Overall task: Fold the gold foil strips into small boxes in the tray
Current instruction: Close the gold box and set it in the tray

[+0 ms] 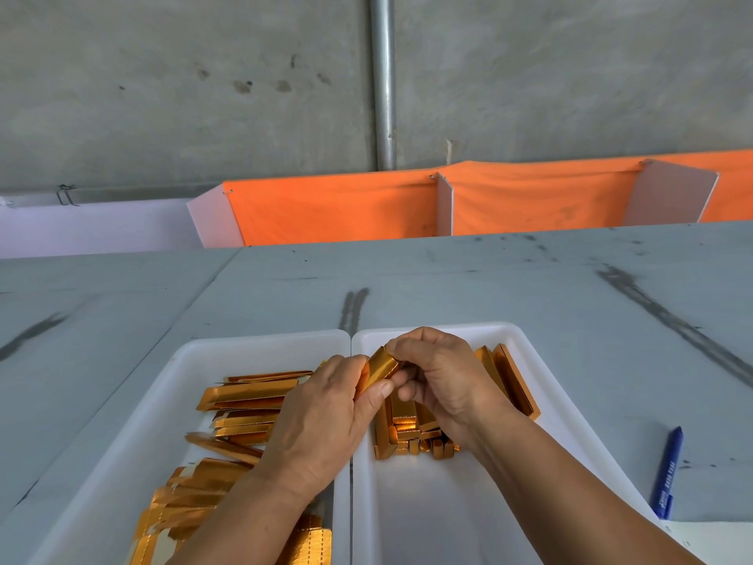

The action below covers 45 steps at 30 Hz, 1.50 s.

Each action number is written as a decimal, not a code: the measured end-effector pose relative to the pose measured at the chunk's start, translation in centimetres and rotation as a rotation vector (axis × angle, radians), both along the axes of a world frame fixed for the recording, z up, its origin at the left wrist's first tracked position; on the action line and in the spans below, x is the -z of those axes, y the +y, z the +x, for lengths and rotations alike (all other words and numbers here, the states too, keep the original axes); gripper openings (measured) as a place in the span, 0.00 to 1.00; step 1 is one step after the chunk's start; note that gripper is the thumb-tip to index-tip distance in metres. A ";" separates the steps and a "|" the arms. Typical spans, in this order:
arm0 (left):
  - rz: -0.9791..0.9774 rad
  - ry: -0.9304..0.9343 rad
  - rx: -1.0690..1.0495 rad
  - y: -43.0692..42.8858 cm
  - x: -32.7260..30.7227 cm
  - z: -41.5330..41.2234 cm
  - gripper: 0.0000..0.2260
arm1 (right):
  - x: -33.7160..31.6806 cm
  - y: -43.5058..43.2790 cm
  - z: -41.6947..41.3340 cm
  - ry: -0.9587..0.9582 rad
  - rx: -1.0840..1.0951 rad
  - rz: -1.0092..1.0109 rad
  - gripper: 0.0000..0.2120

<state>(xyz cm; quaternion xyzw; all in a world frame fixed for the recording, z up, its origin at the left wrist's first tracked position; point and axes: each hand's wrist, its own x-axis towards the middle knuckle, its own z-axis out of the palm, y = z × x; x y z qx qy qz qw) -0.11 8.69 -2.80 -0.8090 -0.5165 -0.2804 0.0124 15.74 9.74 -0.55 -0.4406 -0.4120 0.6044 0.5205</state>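
Both of my hands hold one gold foil piece [379,367] above the seam between two white trays. My left hand [326,418] grips its lower part, thumb along the side. My right hand [438,375] pinches its upper end with curled fingers. The left tray [195,352] holds several flat gold foil strips [244,397] lying in loose piles. The right tray [525,344] holds several folded gold boxes [407,434], some leaning against its far right wall [511,377]. My forearms hide part of both trays.
A blue pen [667,473] lies on the grey table [489,279] right of the right tray. A white sheet corner [717,540] shows at the bottom right. Orange cloth [334,210] with white dividers lines the table's far edge below a concrete wall.
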 end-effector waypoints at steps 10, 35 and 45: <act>0.005 -0.006 0.001 0.0 0.0 0.0 0.31 | -0.4 -0.3 0.1 -0.029 0.028 -0.002 0.04; -0.010 -0.003 0.018 -0.1 -0.1 -0.2 0.30 | -0.5 -0.4 0.2 -0.252 0.027 0.111 0.05; 0.002 -0.020 -0.001 -0.1 -0.1 -0.2 0.28 | -0.6 -0.5 0.3 -0.151 -0.015 0.066 0.04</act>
